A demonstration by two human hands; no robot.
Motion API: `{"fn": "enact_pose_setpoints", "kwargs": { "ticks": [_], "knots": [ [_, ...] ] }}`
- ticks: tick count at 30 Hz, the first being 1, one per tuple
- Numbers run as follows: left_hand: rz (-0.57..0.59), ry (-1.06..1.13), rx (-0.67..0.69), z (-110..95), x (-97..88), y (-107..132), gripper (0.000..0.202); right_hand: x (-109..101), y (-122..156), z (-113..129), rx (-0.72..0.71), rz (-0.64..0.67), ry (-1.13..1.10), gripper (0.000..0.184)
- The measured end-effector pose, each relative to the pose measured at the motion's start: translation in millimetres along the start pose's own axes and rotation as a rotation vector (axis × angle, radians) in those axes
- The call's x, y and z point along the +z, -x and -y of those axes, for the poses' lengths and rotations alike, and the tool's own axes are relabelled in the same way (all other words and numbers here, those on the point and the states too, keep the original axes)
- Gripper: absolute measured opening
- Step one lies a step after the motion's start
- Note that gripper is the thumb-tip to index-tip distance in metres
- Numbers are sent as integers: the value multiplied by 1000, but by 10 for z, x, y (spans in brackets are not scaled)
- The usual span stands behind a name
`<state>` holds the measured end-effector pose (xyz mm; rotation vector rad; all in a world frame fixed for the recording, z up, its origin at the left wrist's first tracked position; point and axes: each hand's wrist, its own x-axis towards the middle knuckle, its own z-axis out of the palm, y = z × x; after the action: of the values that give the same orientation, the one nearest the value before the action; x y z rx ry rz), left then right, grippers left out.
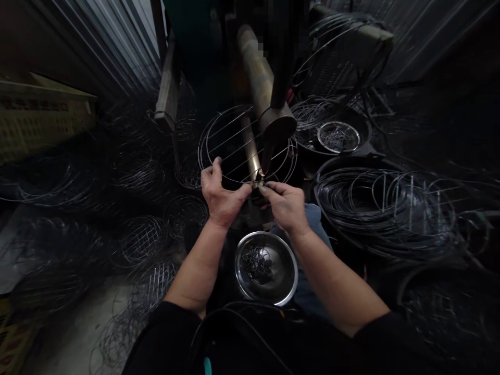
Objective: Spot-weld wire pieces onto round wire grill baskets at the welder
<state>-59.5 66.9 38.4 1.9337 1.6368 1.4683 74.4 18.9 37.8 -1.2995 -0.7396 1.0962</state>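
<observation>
My left hand (222, 198) grips the near left rim of a round wire rack (200, 148), thumb and fingers spread along it. The rack has parallel crossbars and sits around the lower metal rod (251, 148) of what looks like a spot welder. My right hand (287, 204) is closed in a pinch at the rack's near edge, right beside the electrode tip (266, 156). What its fingertips hold is too small to make out. Below my hands, a steel bowl (291, 284) holds short pieces of wire (258, 264).
Overhead is the machine's thick upper arm (258, 73). To the right, a large pan holds wire hoops (351, 208); behind it stands a small dish (339, 136) of wire bits. Finished-looking racks (142, 239) lie left, near a yellow crate (42, 122).
</observation>
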Motion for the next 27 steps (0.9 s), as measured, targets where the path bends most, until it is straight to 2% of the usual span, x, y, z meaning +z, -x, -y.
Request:
{"fn": "enact_pose_setpoints", "kwargs": {
  "ticks": [5, 8, 11, 18, 27],
  "knots": [
    [9, -12, -11, -21, -6, 17, 82, 26, 39, 94, 43, 0, -9, 27],
    [-6, 5, -4, -44, -13, 15, 82, 16, 82, 101, -29, -50, 7, 25],
    [-9, 14, -10, -51, -14, 7, 84, 7, 104, 15, -121, -119, 44, 23],
    [-12, 25, -20, 2, -26, 48, 83, -44, 64, -302, -227, -163, 110, 21],
    [-35, -1, 30, 43, 16, -5, 85, -35, -6, -280, -279, -159, 135, 19]
  ]
}}
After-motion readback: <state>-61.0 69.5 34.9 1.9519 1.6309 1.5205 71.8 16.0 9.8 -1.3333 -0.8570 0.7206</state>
